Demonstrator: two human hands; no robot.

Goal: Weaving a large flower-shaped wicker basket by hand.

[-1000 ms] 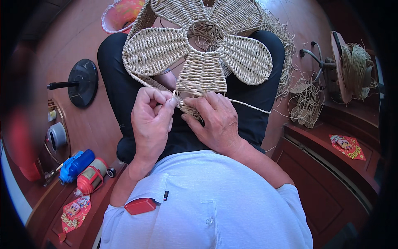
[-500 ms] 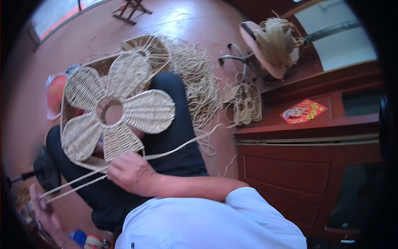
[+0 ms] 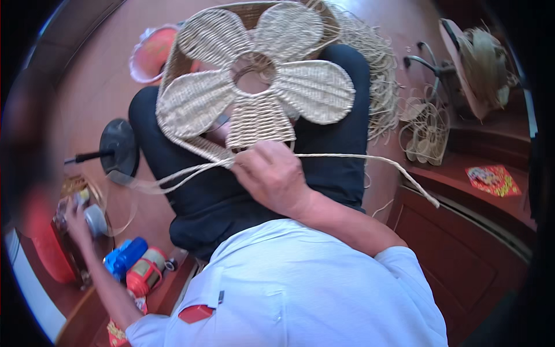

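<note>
A woven straw flower piece (image 3: 315,95) with several rounded petals and a round hole in its middle rests over a woven basket (image 3: 166,113) on my lap. My right hand (image 3: 274,176) is closed at the lower edge of the bottom petal, pinching straw strands there. Two slack strands (image 3: 185,175) trail off to the left, and a thicker straw strand (image 3: 370,156) runs out to the right. Away at the far left, my left hand (image 3: 75,218) reaches among small things by a round white-grey container (image 3: 95,220). What its fingers touch is too small to make out.
Near my left arm stand a blue bottle (image 3: 128,254) and a red jar (image 3: 144,274). A black round stool seat or base (image 3: 119,147) is left of my knee. Loose straw (image 3: 378,75) lies on the floor at right, by a wheeled chair (image 3: 462,75) bearing more straw.
My left hand has let go of the strands and moved to the small things at the left. The strands, taut before, now hang slack. The view has turned left; my right hand stays at the petal.
</note>
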